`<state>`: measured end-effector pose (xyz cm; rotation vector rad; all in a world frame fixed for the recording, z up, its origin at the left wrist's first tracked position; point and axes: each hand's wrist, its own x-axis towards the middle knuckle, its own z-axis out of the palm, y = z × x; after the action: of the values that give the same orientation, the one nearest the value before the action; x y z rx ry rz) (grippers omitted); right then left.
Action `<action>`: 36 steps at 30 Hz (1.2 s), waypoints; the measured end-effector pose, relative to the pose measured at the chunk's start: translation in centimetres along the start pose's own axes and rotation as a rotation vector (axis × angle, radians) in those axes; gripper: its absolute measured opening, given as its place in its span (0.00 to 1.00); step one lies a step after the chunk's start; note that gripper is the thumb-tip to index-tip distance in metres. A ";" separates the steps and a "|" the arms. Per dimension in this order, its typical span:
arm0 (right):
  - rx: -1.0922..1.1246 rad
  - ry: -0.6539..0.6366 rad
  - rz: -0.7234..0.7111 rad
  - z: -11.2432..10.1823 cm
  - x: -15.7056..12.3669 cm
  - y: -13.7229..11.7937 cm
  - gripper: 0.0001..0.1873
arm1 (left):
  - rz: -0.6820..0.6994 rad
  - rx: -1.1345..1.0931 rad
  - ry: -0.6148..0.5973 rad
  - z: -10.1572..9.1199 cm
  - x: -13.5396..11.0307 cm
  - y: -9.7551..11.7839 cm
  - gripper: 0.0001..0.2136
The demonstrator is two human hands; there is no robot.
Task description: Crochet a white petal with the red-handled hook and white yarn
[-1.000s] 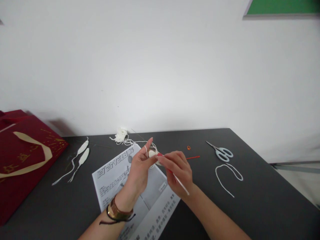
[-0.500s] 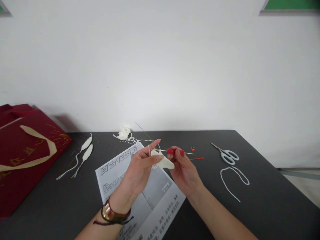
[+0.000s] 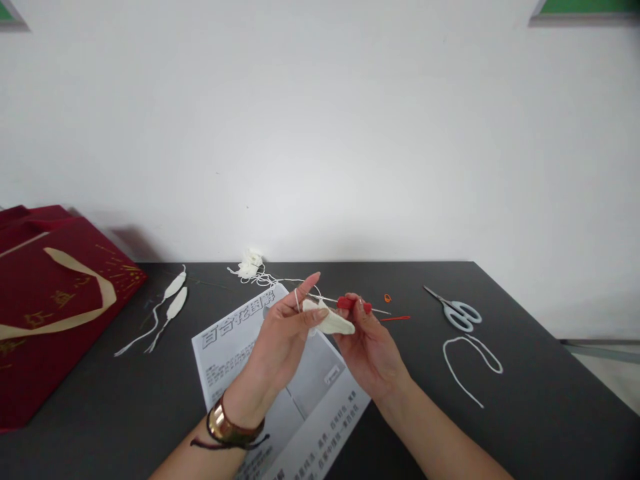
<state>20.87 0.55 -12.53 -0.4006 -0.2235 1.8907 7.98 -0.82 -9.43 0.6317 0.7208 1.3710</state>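
Note:
Pinched between the thumb and fingers of my left hand (image 3: 283,330) is a small white crochet piece (image 3: 336,324). White yarn loops round that hand's raised index finger and trails back to a loose bundle of white yarn (image 3: 249,265). My right hand (image 3: 369,340) grips a crochet hook by its red handle (image 3: 353,305). The hook's thin metal shaft points left and meets the upper edge of the white piece. Both hands are above a printed sheet (image 3: 225,347).
Two white crocheted petals (image 3: 176,303) with yarn tails rest at left, near a dark red gift bag (image 3: 65,293). To the right are scissors (image 3: 460,315), a cut length of white yarn (image 3: 450,367), an orange stitch marker (image 3: 387,298) and a red needle (image 3: 397,319).
The hook and the white piece have shifted slightly right in view, and the hook has tilted a little, its left end higher. Both hands keep their holds.

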 end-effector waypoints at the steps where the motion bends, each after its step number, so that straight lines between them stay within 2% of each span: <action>1: -0.004 -0.008 -0.004 0.0 0.1 -0.1 0.10 | -0.021 -0.020 -0.019 0.0 0.0 0.1 0.25; 6: 0.013 0.016 0.007 -0.1 0.1 0.0 0.10 | -0.052 -0.115 -0.036 0.1 -0.2 0.4 0.26; 12: -0.049 -0.034 0.016 -0.1 0.1 -0.3 0.10 | -0.101 -0.055 -0.029 0.3 -0.6 0.7 0.27; 17: -0.251 -0.128 -0.201 0.0 0.4 -1.7 0.06 | -0.135 0.083 -0.007 0.3 -0.9 1.2 0.28; 19: -0.257 -0.128 -0.230 0.0 0.5 -1.9 0.06 | -0.121 0.108 -0.008 0.3 -1.0 1.3 0.28; 25: -0.094 -0.022 -0.018 -0.4 0.4 -0.8 0.07 | 0.013 0.040 0.015 0.4 -0.8 0.8 0.30; 31: -0.047 0.056 -0.040 0.0 -0.1 -0.3 0.06 | 0.242 0.029 0.105 0.8 -0.8 -1.0 0.26; 33: -0.030 0.054 -0.028 0.0 -0.1 -0.3 0.06 | 0.241 0.020 0.102 0.9 -0.8 -1.3 0.25; 36: -0.041 0.022 -0.012 -0.1 0.1 -0.5 0.05 | 0.162 -0.009 0.074 1.0 -0.8 -1.2 0.27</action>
<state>21.32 0.76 -12.51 -0.4468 -0.2496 1.8717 9.45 -1.73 -9.70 0.6464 0.7342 1.5528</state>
